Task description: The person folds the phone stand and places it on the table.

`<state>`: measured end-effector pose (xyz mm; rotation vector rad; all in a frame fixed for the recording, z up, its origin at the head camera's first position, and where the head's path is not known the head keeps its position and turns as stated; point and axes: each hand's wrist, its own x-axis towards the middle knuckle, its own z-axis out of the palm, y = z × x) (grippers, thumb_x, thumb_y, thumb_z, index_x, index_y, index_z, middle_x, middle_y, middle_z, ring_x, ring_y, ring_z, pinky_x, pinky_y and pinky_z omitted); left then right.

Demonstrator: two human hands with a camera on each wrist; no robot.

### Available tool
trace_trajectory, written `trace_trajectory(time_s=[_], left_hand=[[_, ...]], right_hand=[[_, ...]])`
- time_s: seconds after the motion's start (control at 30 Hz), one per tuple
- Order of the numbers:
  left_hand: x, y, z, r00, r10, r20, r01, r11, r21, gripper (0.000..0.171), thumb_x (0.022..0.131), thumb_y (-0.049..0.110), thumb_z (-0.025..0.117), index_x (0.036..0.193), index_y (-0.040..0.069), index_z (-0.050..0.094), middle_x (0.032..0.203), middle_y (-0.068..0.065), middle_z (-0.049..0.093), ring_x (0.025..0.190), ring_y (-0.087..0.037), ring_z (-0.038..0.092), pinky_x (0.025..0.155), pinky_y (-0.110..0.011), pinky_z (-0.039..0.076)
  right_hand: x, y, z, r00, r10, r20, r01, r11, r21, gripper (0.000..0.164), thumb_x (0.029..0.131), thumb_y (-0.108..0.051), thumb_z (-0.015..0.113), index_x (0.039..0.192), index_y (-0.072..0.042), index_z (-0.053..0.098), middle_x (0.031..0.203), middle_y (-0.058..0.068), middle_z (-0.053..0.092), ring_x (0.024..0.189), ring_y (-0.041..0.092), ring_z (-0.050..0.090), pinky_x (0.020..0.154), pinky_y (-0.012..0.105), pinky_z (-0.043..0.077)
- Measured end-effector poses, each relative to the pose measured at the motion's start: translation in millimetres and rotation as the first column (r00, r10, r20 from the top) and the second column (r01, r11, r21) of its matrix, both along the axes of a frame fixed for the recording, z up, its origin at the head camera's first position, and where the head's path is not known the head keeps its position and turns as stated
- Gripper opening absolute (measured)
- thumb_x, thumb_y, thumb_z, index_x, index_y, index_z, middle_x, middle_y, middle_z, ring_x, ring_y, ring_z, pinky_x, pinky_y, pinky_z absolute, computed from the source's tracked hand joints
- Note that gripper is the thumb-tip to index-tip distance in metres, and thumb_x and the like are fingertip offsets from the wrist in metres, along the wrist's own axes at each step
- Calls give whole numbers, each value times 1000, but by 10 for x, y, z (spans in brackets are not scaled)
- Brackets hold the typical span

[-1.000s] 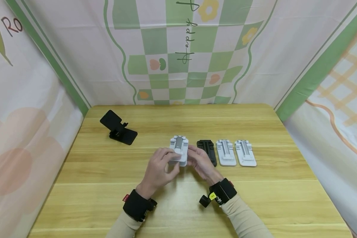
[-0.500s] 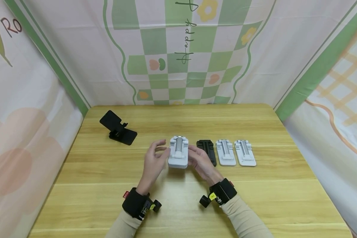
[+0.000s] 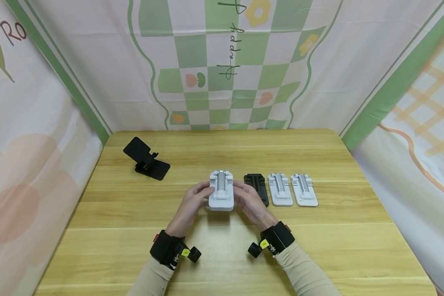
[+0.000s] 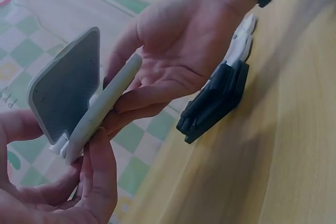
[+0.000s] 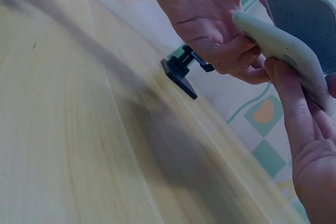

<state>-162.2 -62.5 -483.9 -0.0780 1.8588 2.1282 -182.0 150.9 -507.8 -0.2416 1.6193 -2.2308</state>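
Observation:
Both hands hold a white folding phone stand [image 3: 222,197] above the table, one at each side. In the left wrist view its grey-padded plate [image 4: 68,82] stands at an angle from the white base [image 4: 102,108], so it is partly unfolded. My left hand [image 3: 190,205] grips the left edge, thumb on top and fingers beneath. On the other edge my right hand [image 3: 252,205] keeps its grip, its fingers curled under the base in the right wrist view. To the right lie a folded black phone stand [image 3: 257,189] and two folded white stands, one [image 3: 280,190] beside the other [image 3: 304,190].
An unfolded black phone stand [image 3: 148,159] sits at the back left of the wooden table [image 3: 222,263]. Behind the table hangs a green-and-white checked cloth [image 3: 222,98]. Each wrist wears a black strap with a small camera.
My left hand first drew back from the white stand's top, then took hold of its left edge. The stand tilted, showing its front edge more. My right hand stayed nearly still.

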Motion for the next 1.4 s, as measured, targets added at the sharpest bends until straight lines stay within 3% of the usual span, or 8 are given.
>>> trace_trajectory(time_s=[0.33,0.57,0.93,1.4], left_hand=[[-37,15,-38,1000,6,-27,-6,1000,-1,56,100,28,66,146,0,52,136,-17,60,109,-21,63,96,-38,53],[-38,14,-36,1000,5,-11,-5,1000,-21,54,100,29,66,146,3,53,136,-15,60,109,-22,62,94,-36,53],[-42,5,-79,1000,15,-11,-15,1000,-27,51,100,23,67,145,2,55,129,-14,64,100,-19,65,87,-32,53],[-36,25,-85,999,31,-20,-32,997,-70,47,101,17,65,143,-1,55,133,-17,63,103,-18,65,90,-31,55]], right_hand=[[-28,27,3,1000,19,5,-19,999,41,53,109,-23,46,148,12,42,114,0,73,94,14,72,80,27,59],[-21,38,15,999,31,-6,-31,997,65,55,107,-16,48,150,15,35,117,0,72,101,13,70,84,28,59],[-14,43,-4,999,35,-17,-33,995,90,52,107,-15,51,148,14,40,118,0,72,103,14,69,87,29,57],[-12,23,-4,1000,9,19,-11,993,117,51,106,-13,54,149,12,40,137,21,63,107,15,69,92,30,57]])
